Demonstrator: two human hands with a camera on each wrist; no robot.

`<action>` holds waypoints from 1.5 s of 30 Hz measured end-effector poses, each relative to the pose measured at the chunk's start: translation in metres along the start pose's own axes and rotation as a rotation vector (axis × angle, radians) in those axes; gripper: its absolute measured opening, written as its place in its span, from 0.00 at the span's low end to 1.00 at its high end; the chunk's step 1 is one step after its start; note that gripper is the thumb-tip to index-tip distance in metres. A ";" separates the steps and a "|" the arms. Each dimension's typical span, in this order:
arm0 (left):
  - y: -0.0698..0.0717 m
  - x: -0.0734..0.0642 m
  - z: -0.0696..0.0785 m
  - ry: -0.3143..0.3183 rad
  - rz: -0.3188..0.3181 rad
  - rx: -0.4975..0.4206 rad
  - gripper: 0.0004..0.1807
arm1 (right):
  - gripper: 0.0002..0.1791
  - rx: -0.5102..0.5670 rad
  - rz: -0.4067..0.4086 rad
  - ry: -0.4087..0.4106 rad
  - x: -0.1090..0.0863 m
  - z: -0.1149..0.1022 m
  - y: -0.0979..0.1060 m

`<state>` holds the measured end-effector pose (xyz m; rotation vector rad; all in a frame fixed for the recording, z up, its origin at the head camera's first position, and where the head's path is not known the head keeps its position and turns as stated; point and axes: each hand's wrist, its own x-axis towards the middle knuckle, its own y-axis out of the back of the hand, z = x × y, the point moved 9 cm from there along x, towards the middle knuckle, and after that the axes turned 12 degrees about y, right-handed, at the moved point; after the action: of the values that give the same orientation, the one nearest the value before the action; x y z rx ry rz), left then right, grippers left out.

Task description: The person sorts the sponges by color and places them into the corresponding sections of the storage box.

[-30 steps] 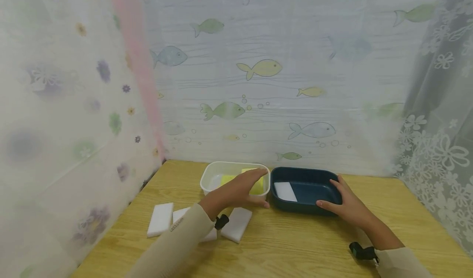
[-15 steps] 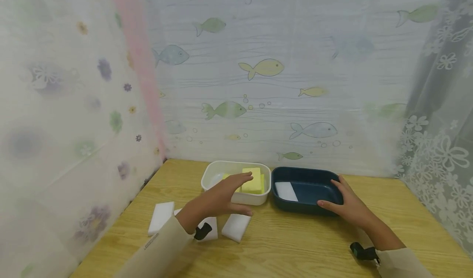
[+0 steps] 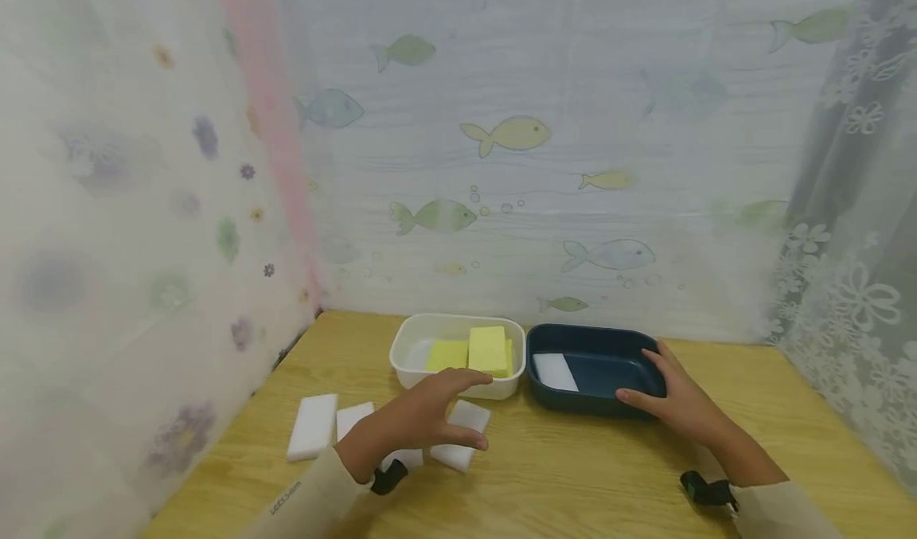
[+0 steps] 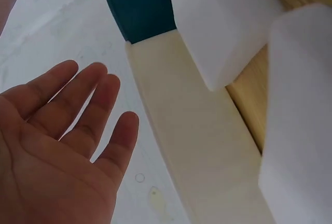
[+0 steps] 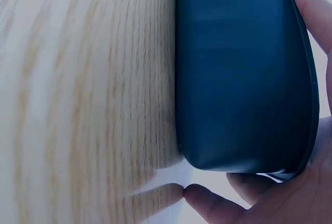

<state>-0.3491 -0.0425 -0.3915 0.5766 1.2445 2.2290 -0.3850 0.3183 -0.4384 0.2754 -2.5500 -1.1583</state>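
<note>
Wood-grained tabletop [image 3: 573, 475], and the left hand [image 3: 414, 413], fingers loosely spread, has drawn nearer, by flat white foam blocks [image 3: 312, 426]; right hand [image 3: 679, 404] grips the smooth, round-cornered blue tub [image 3: 573, 402].

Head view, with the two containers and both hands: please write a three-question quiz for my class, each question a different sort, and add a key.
1. Fill the gap: the pieces inside the white container are coloured ____.

2. True or false: the left hand holds nothing.

3. What does the right hand grip at one end?
A) the white container
B) the dark blue container
C) a white block

Key: 1. yellow; 2. true; 3. B.
</note>
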 end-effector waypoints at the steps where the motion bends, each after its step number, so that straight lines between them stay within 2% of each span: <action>1: -0.001 0.000 -0.001 0.002 -0.009 0.001 0.50 | 0.60 0.004 -0.001 0.001 0.000 0.000 0.000; 12: -0.011 -0.005 -0.028 0.076 -0.158 -0.014 0.56 | 0.60 0.007 -0.007 -0.004 0.001 0.000 -0.001; 17: -0.015 -0.005 -0.038 0.082 -0.170 0.038 0.55 | 0.60 -0.001 -0.008 -0.012 0.000 0.001 -0.001; 21: -0.017 -0.006 -0.041 0.080 -0.178 0.055 0.53 | 0.60 0.000 -0.010 -0.012 0.000 0.000 -0.001; 26: -0.021 -0.007 -0.044 0.128 -0.202 0.072 0.53 | 0.60 -0.003 -0.008 -0.009 0.000 -0.001 0.000; 33: -0.029 -0.006 -0.040 0.151 -0.255 0.058 0.55 | 0.60 -0.009 -0.008 -0.011 -0.001 -0.005 0.000; 36: -0.032 -0.005 -0.035 0.125 -0.232 0.073 0.55 | 0.59 -0.013 -0.010 -0.004 -0.001 -0.006 0.001; 40: -0.034 -0.003 -0.030 0.094 -0.154 0.118 0.56 | 0.59 -0.017 -0.007 0.002 -0.001 -0.006 0.000; 45: -0.037 -0.002 -0.027 0.095 -0.100 0.160 0.60 | 0.59 -0.017 -0.003 0.006 -0.001 -0.005 0.000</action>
<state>-0.3546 -0.0449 -0.4368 0.4624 1.4772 2.1085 -0.3819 0.3153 -0.4354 0.2788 -2.5344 -1.1777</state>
